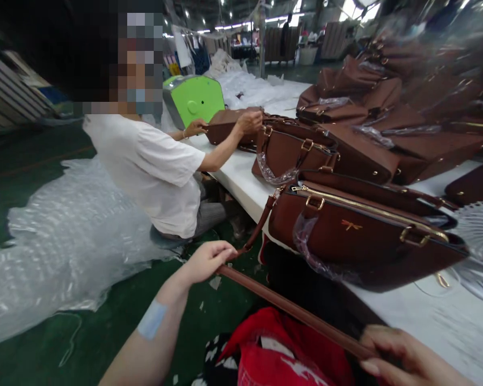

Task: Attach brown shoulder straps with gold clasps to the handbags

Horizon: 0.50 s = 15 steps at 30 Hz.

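left hand [209, 261] pinching a long, narrow brown leather-look strap [290, 303]; right hand [402, 351], at four o'clock, gripping it farther along. attached brown, boxy, gold-zippered leather-look handbag [370, 238]: on the white tabletop [446, 319], near three o'clock from the left hand.

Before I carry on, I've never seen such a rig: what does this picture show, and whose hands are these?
There is no robot: one camera, worn on a person's head, looks forward and down. That person's bare left hand and right hand hold a brown strap stretched between them; it runs up to the nearest handbag. That bag and more brown bags sit on the white table. The co-worker in white has their own hands at a bag farther along.
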Available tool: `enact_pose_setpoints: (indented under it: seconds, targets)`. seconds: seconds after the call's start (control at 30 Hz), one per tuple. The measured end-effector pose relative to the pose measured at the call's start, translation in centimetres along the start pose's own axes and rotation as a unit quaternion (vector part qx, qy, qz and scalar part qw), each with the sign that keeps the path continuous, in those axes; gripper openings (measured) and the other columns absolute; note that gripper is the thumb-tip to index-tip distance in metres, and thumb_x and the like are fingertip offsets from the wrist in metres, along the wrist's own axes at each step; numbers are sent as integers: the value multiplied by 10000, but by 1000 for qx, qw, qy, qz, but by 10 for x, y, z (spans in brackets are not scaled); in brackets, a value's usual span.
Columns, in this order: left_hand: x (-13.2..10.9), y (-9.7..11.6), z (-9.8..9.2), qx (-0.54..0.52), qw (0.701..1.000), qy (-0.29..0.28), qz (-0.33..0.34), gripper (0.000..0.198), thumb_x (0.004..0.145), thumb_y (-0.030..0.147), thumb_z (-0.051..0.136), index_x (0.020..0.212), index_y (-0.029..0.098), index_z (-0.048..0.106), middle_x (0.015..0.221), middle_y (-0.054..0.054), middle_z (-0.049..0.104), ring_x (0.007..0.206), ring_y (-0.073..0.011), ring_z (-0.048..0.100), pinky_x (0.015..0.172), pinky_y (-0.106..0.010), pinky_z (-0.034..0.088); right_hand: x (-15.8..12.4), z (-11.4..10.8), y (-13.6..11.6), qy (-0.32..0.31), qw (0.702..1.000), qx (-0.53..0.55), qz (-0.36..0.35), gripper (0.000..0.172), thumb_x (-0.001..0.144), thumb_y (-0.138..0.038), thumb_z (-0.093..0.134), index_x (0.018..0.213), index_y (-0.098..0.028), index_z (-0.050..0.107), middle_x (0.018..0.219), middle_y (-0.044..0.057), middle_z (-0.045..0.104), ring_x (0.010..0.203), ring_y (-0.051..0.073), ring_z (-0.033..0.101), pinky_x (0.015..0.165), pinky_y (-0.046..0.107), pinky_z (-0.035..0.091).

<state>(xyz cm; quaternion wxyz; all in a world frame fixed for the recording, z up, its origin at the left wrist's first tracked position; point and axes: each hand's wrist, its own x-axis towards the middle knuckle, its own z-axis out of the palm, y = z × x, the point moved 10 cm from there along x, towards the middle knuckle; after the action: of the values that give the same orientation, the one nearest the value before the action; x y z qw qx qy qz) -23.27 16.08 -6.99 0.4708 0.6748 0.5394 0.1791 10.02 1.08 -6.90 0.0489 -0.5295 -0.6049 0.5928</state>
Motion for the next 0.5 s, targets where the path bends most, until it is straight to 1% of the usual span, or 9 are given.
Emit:
enact_pose_setpoints:
  seconds: [0.07,0.13,0.17,0.23,0.3,0.33,0.4,0.43,0.5]
  targets:
    - [6,-9,-16,62,997,41,7,341,920,417,465,911,162,692,622,2,612,559,-127,531,544,-219,404,-3,-1,10,8,1000,-1,3,417,843,-581,581,665,-204,580,673,-5,571,658,154,525,609,236,401]
    - [8,8,-2,118,991,36,52,330,939,384,441,911,184,703,756,-29,686,723,-165,603,691,-261,464,7,11,5,-1,1000,22,-7,408,880,-559,543,681,-203,556,658,-22,537,639,135,484,583,230,370]
    - [7,26,16,129,987,20,91,338,954,377,423,933,195,707,858,-43,711,836,-182,624,790,-284,474,16,19,-2,-4,1000,28,-13,396,898,-536,525,686,-202,545,647,-30,525,628,127,466,569,227,354]
    - [-1,72,65,108,977,-32,182,370,984,383,375,1026,209,699,1051,-62,706,1032,-195,612,953,-310,442,38,35,-24,3,999,25,-25,332,909,-453,525,697,-199,554,632,-39,537,603,117,465,547,225,340]
    - [-14,110,119,64,963,-119,233,390,993,394,358,1156,194,651,1129,-78,690,1058,-189,619,946,-293,454,57,45,-51,24,998,20,-52,215,881,-323,539,724,-195,611,654,-31,605,610,125,525,560,223,374]
    - [-20,122,143,48,954,-169,243,405,990,402,366,1228,184,610,1150,-88,685,1042,-190,633,910,-283,472,63,49,-65,27,997,25,-74,174,862,-266,536,742,-194,639,683,-22,639,628,131,560,578,223,397]
    - [-25,126,166,39,950,-220,218,433,970,422,412,1287,172,568,1050,-85,712,903,-183,668,774,-256,497,67,54,-79,6,994,40,-100,148,844,-221,535,786,-195,668,730,-12,675,649,136,592,595,222,420]
    - [-23,119,166,41,954,-230,190,433,957,431,441,1274,170,578,935,-65,721,796,-169,668,696,-238,488,66,53,-78,-10,994,44,-96,139,847,-232,544,793,-194,666,726,-13,674,641,133,586,585,219,415]
    - [-14,91,148,41,966,-222,122,402,940,441,479,1197,168,622,691,-4,663,599,-131,612,580,-208,438,58,46,-62,-34,997,34,-67,137,862,-280,565,796,-194,648,696,-26,651,619,124,549,562,215,387]
